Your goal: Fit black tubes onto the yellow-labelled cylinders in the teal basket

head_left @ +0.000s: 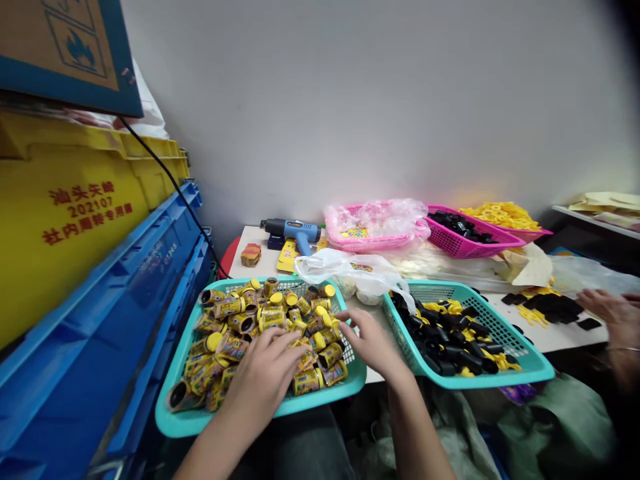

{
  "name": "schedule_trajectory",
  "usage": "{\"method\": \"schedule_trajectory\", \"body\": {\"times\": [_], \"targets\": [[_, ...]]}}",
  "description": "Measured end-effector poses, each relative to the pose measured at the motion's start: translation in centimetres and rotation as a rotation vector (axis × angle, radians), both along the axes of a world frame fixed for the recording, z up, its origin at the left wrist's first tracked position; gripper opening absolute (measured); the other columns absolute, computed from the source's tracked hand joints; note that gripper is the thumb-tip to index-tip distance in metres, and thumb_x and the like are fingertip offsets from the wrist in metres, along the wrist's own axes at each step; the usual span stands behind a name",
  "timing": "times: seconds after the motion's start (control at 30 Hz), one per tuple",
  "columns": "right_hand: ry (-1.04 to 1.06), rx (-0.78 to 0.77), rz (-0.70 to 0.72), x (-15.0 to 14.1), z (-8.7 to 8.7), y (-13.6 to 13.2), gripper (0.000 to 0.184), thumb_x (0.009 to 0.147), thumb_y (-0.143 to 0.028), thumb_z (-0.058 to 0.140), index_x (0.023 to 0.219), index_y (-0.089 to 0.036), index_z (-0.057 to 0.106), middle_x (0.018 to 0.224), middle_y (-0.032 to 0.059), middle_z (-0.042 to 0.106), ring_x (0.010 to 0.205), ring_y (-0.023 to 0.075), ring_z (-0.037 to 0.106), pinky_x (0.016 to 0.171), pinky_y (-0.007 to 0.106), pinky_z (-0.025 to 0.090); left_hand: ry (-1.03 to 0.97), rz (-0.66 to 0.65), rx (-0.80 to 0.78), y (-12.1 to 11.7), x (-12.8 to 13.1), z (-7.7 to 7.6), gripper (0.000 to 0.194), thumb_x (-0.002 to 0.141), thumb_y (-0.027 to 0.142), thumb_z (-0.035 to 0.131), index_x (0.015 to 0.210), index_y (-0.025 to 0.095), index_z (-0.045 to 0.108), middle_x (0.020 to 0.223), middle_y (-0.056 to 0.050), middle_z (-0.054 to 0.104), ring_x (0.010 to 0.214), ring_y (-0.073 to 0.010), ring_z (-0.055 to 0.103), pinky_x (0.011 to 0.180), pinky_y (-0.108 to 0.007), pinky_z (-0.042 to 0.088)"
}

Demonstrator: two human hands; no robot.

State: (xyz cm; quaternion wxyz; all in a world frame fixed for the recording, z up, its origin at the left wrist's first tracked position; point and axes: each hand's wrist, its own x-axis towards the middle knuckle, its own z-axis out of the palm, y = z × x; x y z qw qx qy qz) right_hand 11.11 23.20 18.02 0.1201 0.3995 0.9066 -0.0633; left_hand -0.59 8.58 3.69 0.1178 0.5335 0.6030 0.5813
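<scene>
My left hand (pixel 267 367) lies low over a turquoise basket (pixel 173 420) full of small bottles (pixel 230 307) with printed yellow labels. Its fingers stretch forward, slightly bent, and touch the bottles; the thumb side and palm are partly hidden. At the basket's right side is my right hand (pixel 367 340), fingers apart, tips beside a yellow cap (pixel 321 312). I see nothing held clearly in either hand. Some bottles wear yellow caps, while others show dark open ends. The bottles lie at mixed angles.
A second turquoise basket (pixel 537 370) holds black and yellow plastic parts. Behind are a blue heat gun (pixel 300 230), a plastic bag (pixel 345 267) and pink baskets (pixel 455 243). Blue crates (pixel 100 300) stand at left. Another person's hand (pixel 610 313) is at far right, near black pieces (pixel 555 308).
</scene>
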Motion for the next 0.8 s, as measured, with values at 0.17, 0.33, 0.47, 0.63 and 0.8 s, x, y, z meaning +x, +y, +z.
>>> {"method": "schedule_trajectory", "body": {"times": [0.17, 0.33, 0.47, 0.63, 0.8], "targets": [[-0.29, 0.204, -0.019, 1.7, 0.5, -0.1, 0.026, 0.081, -0.018, 0.051, 0.101, -0.02, 0.067, 0.123, 0.0114, 0.052, 0.115, 0.0284, 0.044, 0.095, 0.044, 0.035, 0.025, -0.25, -0.277, 3.9, 1.5, 1.5, 0.057, 0.08, 0.008, 0.05, 0.136, 0.013, 0.047, 0.116, -0.015, 0.062, 0.113, -0.0309, 0.052, 0.097, -0.047, 0.04], [-0.532, 0.135, 0.002, 1.3, -0.8, -0.7, 0.058, 0.07, -0.017, 0.061, 0.127, -0.023, 0.056, 0.153, 0.0143, 0.011, 0.137, 0.0424, 0.011, 0.105, 0.054, 0.018, 0.018, -0.251, -0.364, 4.1, 1.4, 0.6, 0.033, 0.077, 0.012, 0.056, 0.109, 0.014, 0.066, 0.096, -0.013, 0.067, 0.099, -0.032, 0.059, 0.086, -0.043, 0.046], [-0.578, 0.066, 0.033, 0.2, -1.1, 0.9, 0.053, 0.07, -0.024, 0.064, 0.123, -0.02, 0.057, 0.155, 0.0138, 0.0, 0.139, 0.0418, 0.004, 0.108, 0.053, 0.012, -0.011, -0.185, -0.348, 2.9, 0.6, 0.0, 0.027, 0.079, 0.019, 0.056, 0.104, 0.017, 0.064, 0.095, -0.011, 0.067, 0.094, -0.0296, 0.062, 0.082, -0.039, 0.049], [-0.609, 0.069, 0.057, -0.3, -1.7, 1.9, 0.05, 0.066, -0.033, 0.067, 0.113, -0.015, 0.063, 0.155, 0.0128, -0.001, 0.14, 0.0416, -0.002, 0.11, 0.054, 0.007, 0.018, -0.135, -0.364, 2.3, 0.0, 0.5, 0.007, 0.076, 0.017, 0.057, 0.081, 0.019, 0.062, 0.083, -0.007, 0.064, 0.083, -0.0269, 0.061, 0.069, -0.036, 0.049], [-0.594, 0.24, 0.073, -1.2, -2.8, 0.8, 0.035, 0.074, -0.021, 0.056, 0.105, -0.01, 0.067, 0.152, 0.0158, 0.017, 0.139, 0.0386, 0.013, 0.108, 0.052, 0.014, 0.098, -0.11, -0.283, 2.5, -0.6, 0.5, 0.024, 0.081, 0.013, 0.049, 0.068, 0.02, 0.068, 0.078, -0.005, 0.063, 0.081, -0.0244, 0.06, 0.07, -0.035, 0.048]]}}
